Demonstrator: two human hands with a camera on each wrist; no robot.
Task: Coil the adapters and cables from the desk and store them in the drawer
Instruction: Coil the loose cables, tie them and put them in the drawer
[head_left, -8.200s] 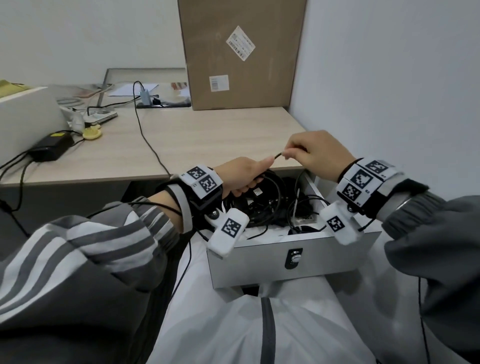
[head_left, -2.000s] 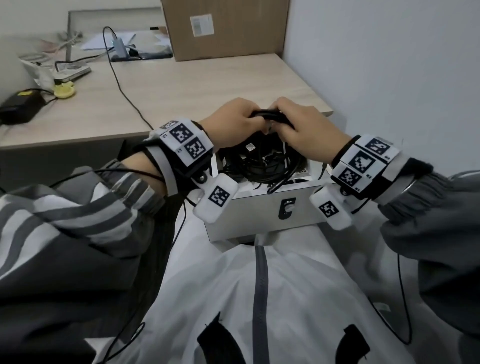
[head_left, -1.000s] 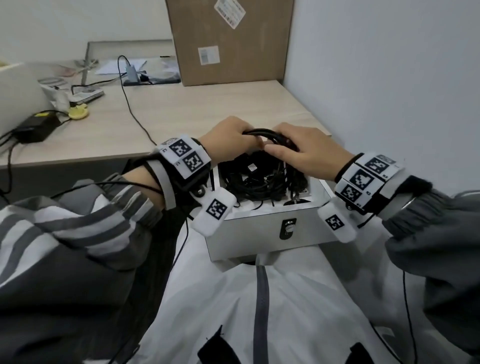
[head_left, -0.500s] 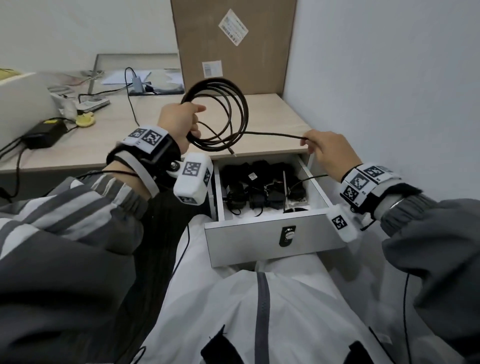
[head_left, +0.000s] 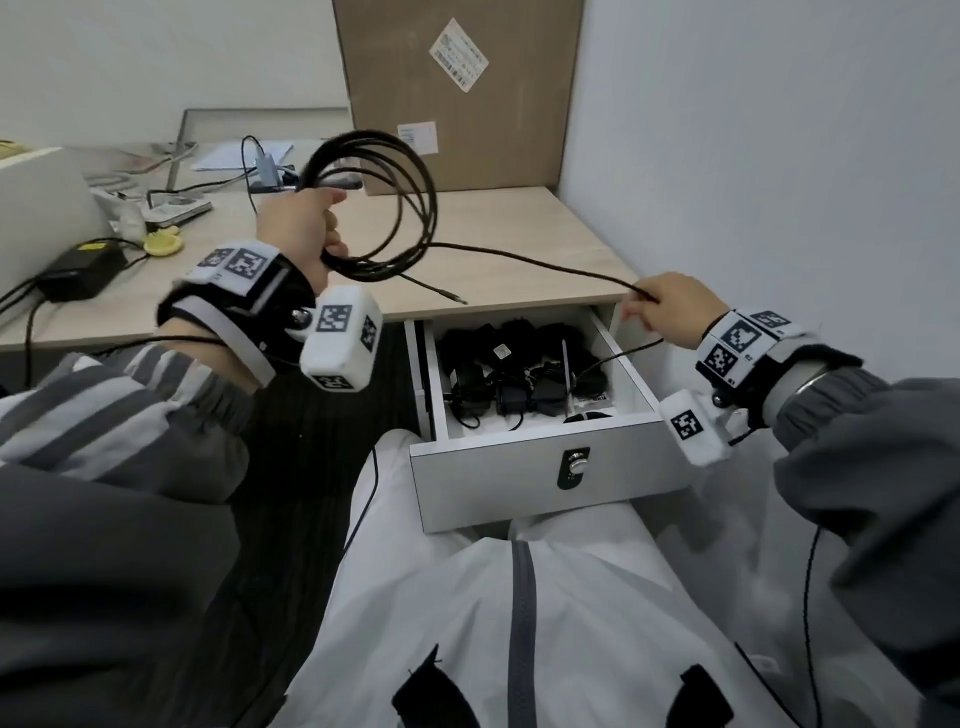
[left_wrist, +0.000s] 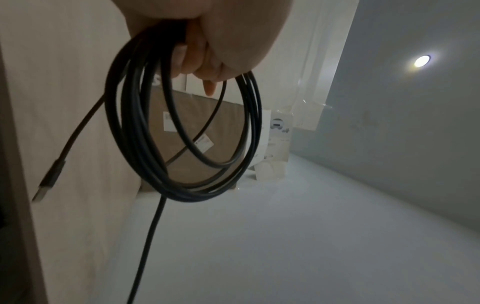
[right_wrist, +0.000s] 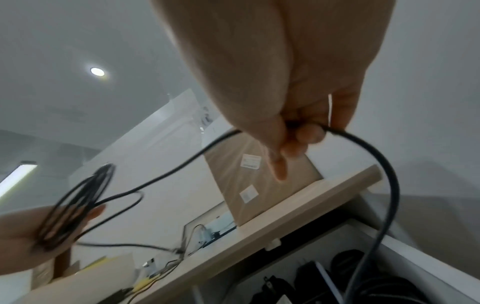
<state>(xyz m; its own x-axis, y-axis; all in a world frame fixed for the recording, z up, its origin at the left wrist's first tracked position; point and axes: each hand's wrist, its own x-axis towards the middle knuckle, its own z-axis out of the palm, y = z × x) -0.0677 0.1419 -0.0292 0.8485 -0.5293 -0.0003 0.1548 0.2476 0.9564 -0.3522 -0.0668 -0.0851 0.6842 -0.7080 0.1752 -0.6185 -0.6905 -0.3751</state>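
Observation:
My left hand (head_left: 304, 228) grips a coil of black cable (head_left: 400, 208) raised above the desk (head_left: 498, 270); the coil (left_wrist: 187, 133) hangs from my curled fingers (left_wrist: 194, 53) with a USB plug (left_wrist: 48, 181) dangling free. One strand runs taut to my right hand (head_left: 667, 309), which pinches the cable (right_wrist: 363, 144) above the open white drawer (head_left: 540, 467). From there the cable drops into the drawer's right compartment. Several black adapters (head_left: 498, 374) lie in the drawer.
A tall cardboard box (head_left: 457, 93) leans on the wall at the desk's back right. A black power brick (head_left: 80, 267), a yellow object (head_left: 163, 243) and other cables (head_left: 249, 182) lie at the desk's left. The wall stands close on the right.
Both hands were pressing the coil in the drawer a second ago. The left hand has lifted the coil up and left, and the right hand has drawn a strand out to the right.

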